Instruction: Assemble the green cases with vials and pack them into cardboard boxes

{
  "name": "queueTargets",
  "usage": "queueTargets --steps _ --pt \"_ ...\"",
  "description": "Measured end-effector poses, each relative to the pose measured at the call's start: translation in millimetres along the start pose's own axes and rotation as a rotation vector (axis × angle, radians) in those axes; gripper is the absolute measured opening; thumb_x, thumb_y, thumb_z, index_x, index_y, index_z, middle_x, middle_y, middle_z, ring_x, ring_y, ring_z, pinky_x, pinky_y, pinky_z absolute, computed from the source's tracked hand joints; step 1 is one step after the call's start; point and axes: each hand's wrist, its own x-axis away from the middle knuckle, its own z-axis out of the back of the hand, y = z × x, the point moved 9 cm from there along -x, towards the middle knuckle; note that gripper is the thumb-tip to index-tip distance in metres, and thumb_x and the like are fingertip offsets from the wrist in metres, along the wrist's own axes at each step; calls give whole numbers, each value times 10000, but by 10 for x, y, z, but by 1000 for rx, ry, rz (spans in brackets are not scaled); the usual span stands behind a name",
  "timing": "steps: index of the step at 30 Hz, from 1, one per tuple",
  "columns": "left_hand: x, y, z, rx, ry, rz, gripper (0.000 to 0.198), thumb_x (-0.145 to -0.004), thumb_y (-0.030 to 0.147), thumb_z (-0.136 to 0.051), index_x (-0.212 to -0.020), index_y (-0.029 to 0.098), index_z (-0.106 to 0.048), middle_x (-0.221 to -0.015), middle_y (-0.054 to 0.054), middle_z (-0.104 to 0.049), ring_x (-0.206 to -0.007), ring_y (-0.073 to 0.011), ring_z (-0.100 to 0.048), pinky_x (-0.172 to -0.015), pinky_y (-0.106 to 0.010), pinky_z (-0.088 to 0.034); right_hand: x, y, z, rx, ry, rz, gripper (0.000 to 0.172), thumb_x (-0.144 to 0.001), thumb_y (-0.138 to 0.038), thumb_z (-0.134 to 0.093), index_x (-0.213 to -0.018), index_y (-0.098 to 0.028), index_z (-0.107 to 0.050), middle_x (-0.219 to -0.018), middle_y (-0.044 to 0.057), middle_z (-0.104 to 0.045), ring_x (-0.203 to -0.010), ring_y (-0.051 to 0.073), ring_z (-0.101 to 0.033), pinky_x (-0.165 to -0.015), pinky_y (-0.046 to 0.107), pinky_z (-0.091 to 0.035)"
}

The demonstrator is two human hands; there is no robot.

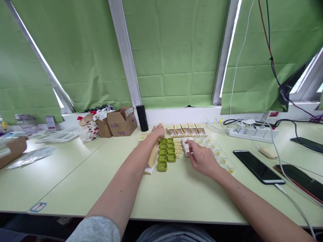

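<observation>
My left hand [156, 132] reaches far over the table, its fingers curled down near the back of two rows of small green trays [166, 154]; whether it holds anything is hidden. My right hand [200, 158] rests to the right of the trays, its fingers pinched on a small pink packet [186, 146]. Between the hands lie small tan cards [178, 149]. A row of tan packets [186, 129] stands behind them. Clear plastic lids or cups [222, 158] trail off to the right of my right hand. A tan strip [152, 157] lies under my left forearm.
A black cylinder [142, 117] and open cardboard boxes [121, 121] stand at the back left. Two phones [258, 166] and a power strip [252, 132] with cables lie on the right. Another person's hand [15, 148] is at the far left by plastic bags [34, 155].
</observation>
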Motion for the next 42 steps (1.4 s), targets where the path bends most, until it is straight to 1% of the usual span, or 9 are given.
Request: queueTargets --steps 4,8,12,17,22,28,32,36,42 --pt "-27 -21 5 30 30 9 443 -1029 400 -701 -1404 177 -625 -1426 -130 -644 -1237 -285 -673 -1040 -520 -599 7 -23 -99 17 -70 6 393 -993 -174 -531 -1381 -227 -493 -1121 67 -776 -791 210 -709 -609 297 -256" --pt "44 -41 28 96 13 23 693 -855 214 -792 -1506 208 -557 -1715 -221 -368 -1489 -392 -505 -1245 -608 -378 23 -72 -160 57 -123 31 334 -1009 -186 -544 -1338 -238 -540 -1158 74 -779 -844 216 -723 -622 300 -273" --pt "255 -19 248 175 81 -3 627 -841 185 -688 -1457 221 -575 -1754 -201 -272 -1488 -402 -497 -1213 -593 -392 49 -130 -203 55 -148 65 288 -1010 -177 -551 -1288 -238 -593 -1185 64 -780 -896 221 -730 -629 303 -293" --pt "765 60 689 270 295 -70 491 -975 170 -469 -1449 256 -566 -1595 -136 -453 -1441 -307 -542 -1226 -507 -391 82 -274 -254 5 -174 141 204 -975 -128 -574 -1121 -230 -672 -1100 39 -790 -895 205 -721 -633 302 -291" --pt "1577 258 1007 575 618 -255 264 -1008 216 -479 -1177 224 -681 -1270 -86 -687 -1017 -217 -701 -1058 -420 -533 130 -418 -329 -43 -221 202 149 -968 -116 -581 -1003 -223 -678 -978 24 -765 -825 177 -689 -640 293 -306" --pt "2181 360 870 549 697 -304 194 -1012 228 -511 -992 227 -703 -878 -28 -777 -785 -204 -708 -804 -356 -540 189 -543 -414 -83 -207 288 217 -970 -121 -588 -1135 -218 -687 -1009 40 -762 -852 187 -685 -697 284 -381" --pt "2308 242 794 584 795 -301 212 -1037 260 -498 -1023 219 -705 -688 10 -701 -585 -154 -631 -632 -290 -475 207 -678 -439 -99 -196 341 378 -973 -121 -577 -1329 -220 -653 -1076 65 -763 -913 207 -698 -718 296 -410" --pt "2393 305 798 493 882 -367 226 -1041 271 -490 -1040 211 -708 -612 21 -655 -515 -139 -585 -583 -282 -437 214 -830 -472 -77 -225 382 496 -998 -180 -593 -1491 -231 -570 -1096 74 -753 -950 229 -697 -730 312 -423" --pt "2472 575 725 453 841 -522 208 -1028 228 -496 -980 199 -697 -586 20 -647 -482 -130 -564 -535 -275 -399 223 -851 -549 -31 -258 399 306 -1035 -213 -573 -1329 -216 -657 -1083 82 -735 -954 227 -679 -744 315 -429"
